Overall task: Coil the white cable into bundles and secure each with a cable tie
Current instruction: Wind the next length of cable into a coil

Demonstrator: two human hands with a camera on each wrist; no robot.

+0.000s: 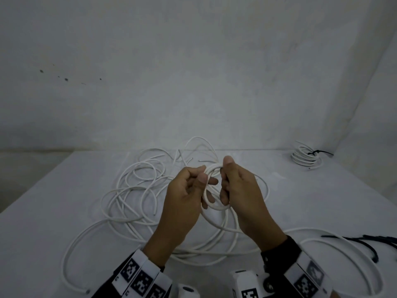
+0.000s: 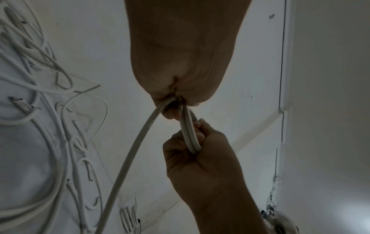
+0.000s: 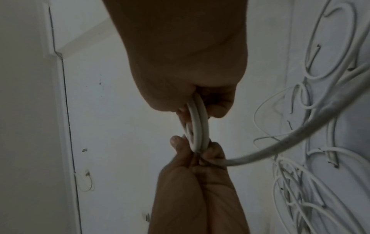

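A white table (image 1: 64, 190) fills the lower part of the head view, set into a corner of plain white walls (image 1: 193, 61); a few dark specks mark the wall to the left.

Above the middle of the table two hands hold one small coil (image 1: 211, 188) of white cable, two or three turns thick. The left hand (image 1: 184, 194) pinches the coil's left side between thumb and curled fingers. The right hand (image 1: 238, 190) has its fingers curled through the coil's right side, thumb raised above it. From the left hand's grip a single strand runs down to the loose white cable (image 1: 137, 190), which sprawls in many tangled loops on the table beneath and to the left of the coil; I cannot count its separate lengths.

One finished bundle (image 1: 306, 158), bound with one black cable tie (image 1: 318, 152), lies at the table's far right corner, well apart from the coil. Several loose black ties (image 1: 369, 244) lie at the near right edge; their number is unclear.
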